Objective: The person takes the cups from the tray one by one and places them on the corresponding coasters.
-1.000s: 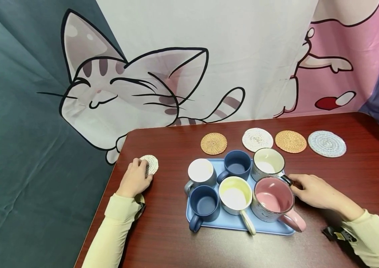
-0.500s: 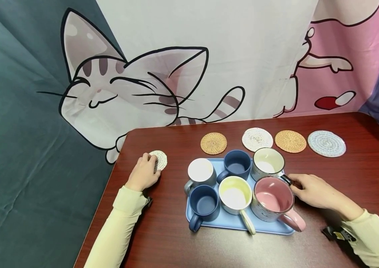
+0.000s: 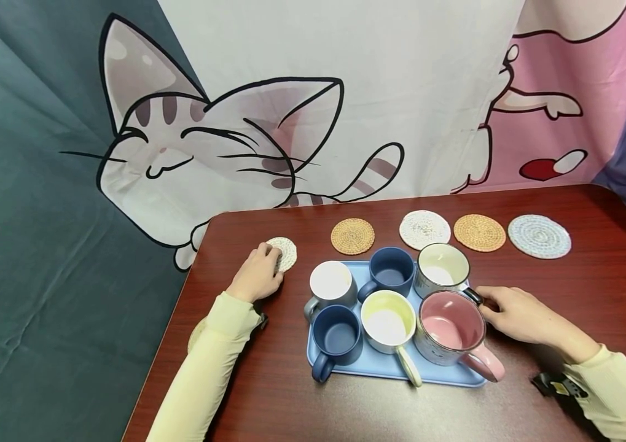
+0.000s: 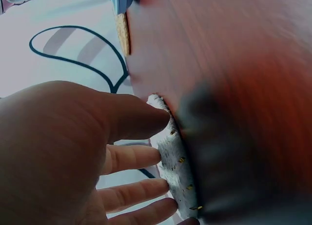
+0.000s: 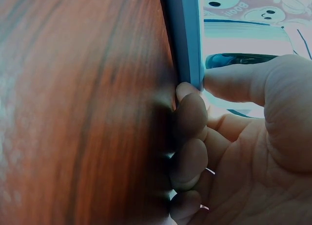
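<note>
My left hand (image 3: 255, 275), at the left of the table, holds a small round white woven coaster (image 3: 285, 254) between thumb and fingers. The left wrist view shows the thumb on the upper end of the coaster (image 4: 170, 157) and fingertips against its face. My right hand (image 3: 517, 313) grips the right end of a blue tray (image 3: 368, 370); in the right wrist view the thumb is on the tray's edge (image 5: 190, 40), the fingers curled at its other side. Several mugs stand on the tray, among them a pink mug (image 3: 451, 328) and a yellow-lined mug (image 3: 389, 322).
Along the back lie a tan coaster (image 3: 352, 236), a white coaster (image 3: 425, 229), another tan coaster (image 3: 479, 232) and a pale blue coaster (image 3: 539, 236). One more coaster (image 3: 195, 334) is partly hidden by my left sleeve. A printed cloth (image 3: 429, 92) hangs behind the table.
My left hand has moved right and away from me, carrying the white coaster along. The coaster by the left sleeve has come partly into view. My right hand and the tray stay put.
</note>
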A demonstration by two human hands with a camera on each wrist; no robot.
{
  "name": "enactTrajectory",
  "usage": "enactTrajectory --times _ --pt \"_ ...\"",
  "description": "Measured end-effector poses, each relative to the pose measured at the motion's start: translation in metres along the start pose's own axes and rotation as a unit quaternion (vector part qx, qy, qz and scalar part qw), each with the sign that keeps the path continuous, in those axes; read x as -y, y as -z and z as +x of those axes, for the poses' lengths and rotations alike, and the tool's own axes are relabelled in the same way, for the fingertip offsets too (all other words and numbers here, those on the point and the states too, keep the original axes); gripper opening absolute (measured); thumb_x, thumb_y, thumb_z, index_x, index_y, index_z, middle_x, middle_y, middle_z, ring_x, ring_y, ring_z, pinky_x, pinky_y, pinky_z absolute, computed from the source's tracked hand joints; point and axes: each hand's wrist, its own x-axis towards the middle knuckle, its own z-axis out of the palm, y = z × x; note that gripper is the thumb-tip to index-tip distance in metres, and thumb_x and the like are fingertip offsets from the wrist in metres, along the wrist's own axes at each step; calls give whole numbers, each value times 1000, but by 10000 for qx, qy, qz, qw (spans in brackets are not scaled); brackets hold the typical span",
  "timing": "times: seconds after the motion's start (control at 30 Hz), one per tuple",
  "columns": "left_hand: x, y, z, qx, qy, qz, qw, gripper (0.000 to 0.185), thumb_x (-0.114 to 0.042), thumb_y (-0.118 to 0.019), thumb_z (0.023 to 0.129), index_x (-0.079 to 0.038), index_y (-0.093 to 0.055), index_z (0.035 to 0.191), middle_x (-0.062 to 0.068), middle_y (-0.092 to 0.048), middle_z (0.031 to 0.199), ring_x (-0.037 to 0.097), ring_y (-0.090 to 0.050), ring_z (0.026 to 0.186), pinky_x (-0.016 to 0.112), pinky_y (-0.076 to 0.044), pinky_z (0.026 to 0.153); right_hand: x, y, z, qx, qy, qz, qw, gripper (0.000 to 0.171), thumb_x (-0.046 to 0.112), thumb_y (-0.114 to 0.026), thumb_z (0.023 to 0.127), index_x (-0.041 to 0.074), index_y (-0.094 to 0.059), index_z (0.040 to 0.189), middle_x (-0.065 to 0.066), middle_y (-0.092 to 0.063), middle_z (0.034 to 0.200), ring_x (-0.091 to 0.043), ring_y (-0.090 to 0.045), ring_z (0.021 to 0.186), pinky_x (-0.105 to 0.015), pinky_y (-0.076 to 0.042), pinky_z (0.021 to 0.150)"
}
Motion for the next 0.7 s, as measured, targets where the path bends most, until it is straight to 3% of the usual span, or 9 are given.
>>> enactTrajectory --times 0.7 --pt "-29 -6 37 226 -294 16 9993 54 -19 -59 97 -12 -52 150 21 -44 155 43 -50 137 51 -43 116 0 0 0 -3 31 62 10000 26 8 -67 91 26 -52 78 14 -34 64 -1 -35 61 -24 -30 60"
